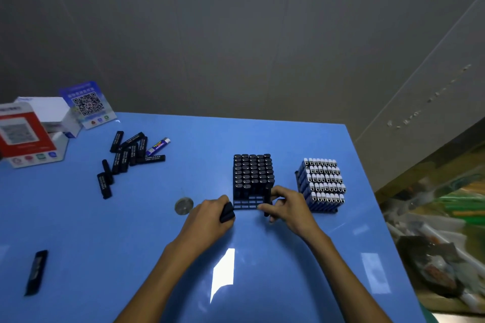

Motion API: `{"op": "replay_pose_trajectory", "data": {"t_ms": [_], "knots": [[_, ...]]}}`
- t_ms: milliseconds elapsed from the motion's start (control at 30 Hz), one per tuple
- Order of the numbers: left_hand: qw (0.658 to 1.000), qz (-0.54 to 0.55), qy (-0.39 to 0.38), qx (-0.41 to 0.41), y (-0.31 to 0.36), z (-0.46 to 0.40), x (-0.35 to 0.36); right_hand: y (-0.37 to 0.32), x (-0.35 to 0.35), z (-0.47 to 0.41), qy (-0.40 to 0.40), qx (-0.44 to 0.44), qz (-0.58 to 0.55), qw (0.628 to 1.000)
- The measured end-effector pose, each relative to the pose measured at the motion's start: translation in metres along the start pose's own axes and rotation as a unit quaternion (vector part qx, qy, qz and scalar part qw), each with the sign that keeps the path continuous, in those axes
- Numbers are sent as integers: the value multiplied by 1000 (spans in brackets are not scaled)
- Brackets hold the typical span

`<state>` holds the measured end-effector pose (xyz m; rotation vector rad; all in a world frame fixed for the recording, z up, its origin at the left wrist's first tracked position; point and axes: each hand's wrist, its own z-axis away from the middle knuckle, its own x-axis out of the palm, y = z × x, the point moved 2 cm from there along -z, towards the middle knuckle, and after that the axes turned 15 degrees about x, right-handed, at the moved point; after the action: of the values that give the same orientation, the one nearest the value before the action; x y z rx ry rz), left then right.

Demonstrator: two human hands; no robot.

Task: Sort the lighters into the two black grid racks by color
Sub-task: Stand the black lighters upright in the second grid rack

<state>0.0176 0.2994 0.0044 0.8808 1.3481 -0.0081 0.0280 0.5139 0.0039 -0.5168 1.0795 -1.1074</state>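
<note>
Left hand (210, 214) gripping black lighters (227, 212), right hand (287, 207) pinching one lighter (267, 200)

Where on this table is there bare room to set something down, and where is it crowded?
Free: the blue table behind both racks, and the stretch between the loose black lighters and the black-lighter rack. Crowded: around the left hand and right hand at that rack, and the boxes corner.

Hidden, cropped and blurred parts

The left hand (210, 214) covers most of the black lighters (227, 212) it grips, so their number cannot be told. Both forearms run off the bottom edge. The clutter (435, 244) at lower right is too blurred to identify; the red-and-white box (23, 136) is cut by the left edge.
</note>
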Motion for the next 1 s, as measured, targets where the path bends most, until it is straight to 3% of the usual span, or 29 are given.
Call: {"op": "replay_pose_trajectory", "data": {"t_ms": [200,467,700,1000], "knots": [[1000,7,-2,0,-4,-1,-2,4,3,-8,32,-3,1,999],[1000,-6,17,-3,-8,-2,-8,2,8,-19,16,-39,8,999],[1000,-6,20,-10,-10,-2,-9,5,12,-31,54,-127,97,986],[1000,-9,22,-12,-12,-3,-12,7,15,-36,67,-153,151,974]]}}
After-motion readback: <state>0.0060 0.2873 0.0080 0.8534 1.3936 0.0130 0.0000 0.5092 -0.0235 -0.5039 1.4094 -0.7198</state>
